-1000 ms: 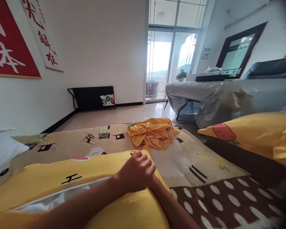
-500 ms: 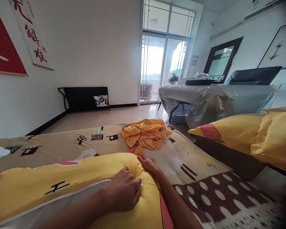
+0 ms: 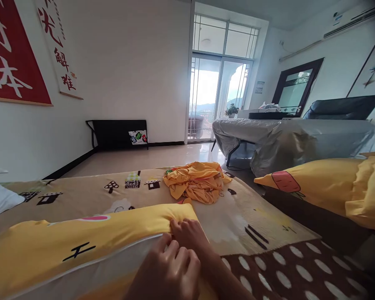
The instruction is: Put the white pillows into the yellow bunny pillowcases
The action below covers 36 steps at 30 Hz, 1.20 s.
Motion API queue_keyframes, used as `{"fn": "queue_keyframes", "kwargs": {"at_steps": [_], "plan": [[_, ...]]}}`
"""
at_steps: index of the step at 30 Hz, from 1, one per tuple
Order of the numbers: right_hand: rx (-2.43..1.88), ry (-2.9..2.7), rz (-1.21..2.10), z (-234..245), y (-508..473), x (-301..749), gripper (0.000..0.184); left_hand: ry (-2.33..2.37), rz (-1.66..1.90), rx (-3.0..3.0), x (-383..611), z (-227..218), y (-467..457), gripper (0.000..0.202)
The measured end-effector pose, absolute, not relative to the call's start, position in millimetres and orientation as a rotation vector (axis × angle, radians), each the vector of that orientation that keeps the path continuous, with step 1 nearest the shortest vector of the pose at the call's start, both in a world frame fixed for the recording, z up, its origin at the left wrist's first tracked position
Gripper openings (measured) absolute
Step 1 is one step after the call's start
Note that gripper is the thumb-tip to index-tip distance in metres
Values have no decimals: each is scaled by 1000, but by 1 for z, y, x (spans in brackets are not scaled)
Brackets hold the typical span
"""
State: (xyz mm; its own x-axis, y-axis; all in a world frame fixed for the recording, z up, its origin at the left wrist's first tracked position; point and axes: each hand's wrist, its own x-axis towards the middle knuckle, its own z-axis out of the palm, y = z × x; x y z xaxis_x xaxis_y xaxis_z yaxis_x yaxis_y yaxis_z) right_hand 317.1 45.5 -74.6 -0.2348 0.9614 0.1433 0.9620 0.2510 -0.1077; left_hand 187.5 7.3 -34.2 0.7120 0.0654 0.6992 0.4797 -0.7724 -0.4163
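Note:
A yellow pillowcase [image 3: 128, 225] with a pink patch and black marks lies in front of me, with a white inner pillow [image 3: 118, 260] showing through its long zipped opening. My left hand [image 3: 171, 268] is closed, its fingers curled at the right end of that opening; the fingertips are partly hidden. Just beyond it, my right hand [image 3: 190, 233] grips the fabric near the pillowcase's far right corner, fingers bent and closed. Past both hands a crumpled orange cloth [image 3: 196, 181] rests on the patterned blanket [image 3: 225, 225].
More yellow pillows [image 3: 325, 179] are piled at the right. A white pillow or cloth [image 3: 3, 196] lies at the left edge. Behind stand a plastic-covered table [image 3: 262, 129], a folded black table [image 3: 121, 129] against the wall, and a glass sliding door [image 3: 218, 96].
My left hand has come nearer and lower, turning its knuckles upward. My right hand has shifted from the corner's outer side onto its top. The view has tilted slightly up and left.

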Motion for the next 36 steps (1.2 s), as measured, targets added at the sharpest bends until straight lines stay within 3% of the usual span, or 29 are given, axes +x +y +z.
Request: {"fn": "queue_keyframes", "kwargs": {"at_steps": [8, 13, 18, 22, 27, 30, 36], "plan": [[-1863, -2088, 69, -57, 56, 345, 32, -430, -511, -2600, 192, -67, 29, 11], [-1942, -2058, -73, -49, 47, 346, 25, -688, -411, -2855, 191, -65, 35, 45], [-1926, -1957, -175, -49, 47, 341, 22, -885, -41, -3008, 192, -50, 35, 54], [-1761, -1792, 132, -52, 54, 347, 30, -1032, 272, -3078, 200, -50, 56, 49], [-1388, -1509, 438, -69, 76, 352, 23, -1371, -166, -3144, 204, -64, 77, 47], [-1227, -1429, 551, -81, 88, 352, 22, -1362, -111, -3109, 207, -67, 74, 48], [-1105, -1342, 835, -84, 91, 350, 21, -1139, 67, -2975, 216, -69, 64, 31]]}}
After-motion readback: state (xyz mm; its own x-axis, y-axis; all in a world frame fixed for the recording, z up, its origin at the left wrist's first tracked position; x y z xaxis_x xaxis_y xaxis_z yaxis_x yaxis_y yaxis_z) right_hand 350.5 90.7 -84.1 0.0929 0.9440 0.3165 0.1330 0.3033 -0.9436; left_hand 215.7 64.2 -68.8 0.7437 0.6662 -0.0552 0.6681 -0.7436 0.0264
